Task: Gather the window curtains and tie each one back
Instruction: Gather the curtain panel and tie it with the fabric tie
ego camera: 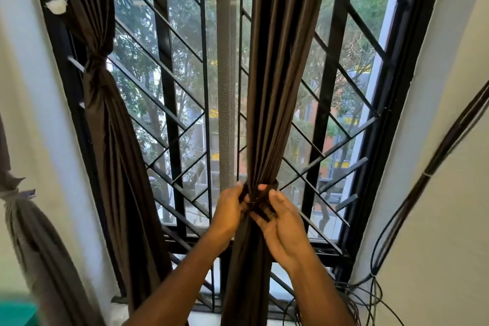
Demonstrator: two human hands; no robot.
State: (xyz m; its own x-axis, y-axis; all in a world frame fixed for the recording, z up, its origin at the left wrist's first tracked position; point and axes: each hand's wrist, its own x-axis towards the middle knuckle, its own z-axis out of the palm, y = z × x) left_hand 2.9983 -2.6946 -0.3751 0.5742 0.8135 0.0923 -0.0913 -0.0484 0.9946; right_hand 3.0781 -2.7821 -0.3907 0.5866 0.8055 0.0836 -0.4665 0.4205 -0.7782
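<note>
Where both hands meet at the gathered waist of the middle curtain (275,87), the grip is narrow and closed on fabric: the left hand (229,210) curls its fingers round the tie band (274,185) from the left side of the bundle, and the right hand (284,227) pinches the band's loose ends just right of it, thumb up against the cloth. The band circles the curtain directly above the fingertips; the dark brown folds rise straight up from the grip and hang down below it between the two forearms. Well to the left of the grip, a second brown curtain (105,119) hangs already knotted on itself. Farther left still, a grey curtain (29,233) at the wall, tied. Behind the grip, a black window grille (169,82) with diagonal bars. To the right and below, black cables (412,206) run down the white wall.
</note>
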